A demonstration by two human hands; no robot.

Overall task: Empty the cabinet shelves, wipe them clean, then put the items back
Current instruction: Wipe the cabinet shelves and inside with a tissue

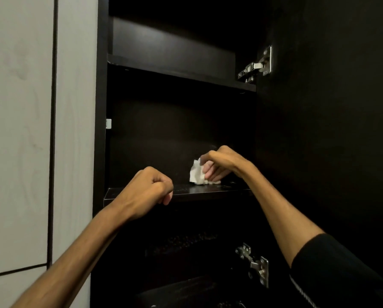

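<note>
Two hands reach into my dark cabinet [101, 152]. My right hand [217, 165] arches over the middle shelf [208, 192], wrist high, its fingers [210, 172] pinching one crumpled white tissue [197, 174] down against the board. My left hand [150, 187] hangs at that shelf's front edge, fingers curled into a fist holding nothing. I count two shelves and two metal hinges [256, 67] on the open door.
</note>
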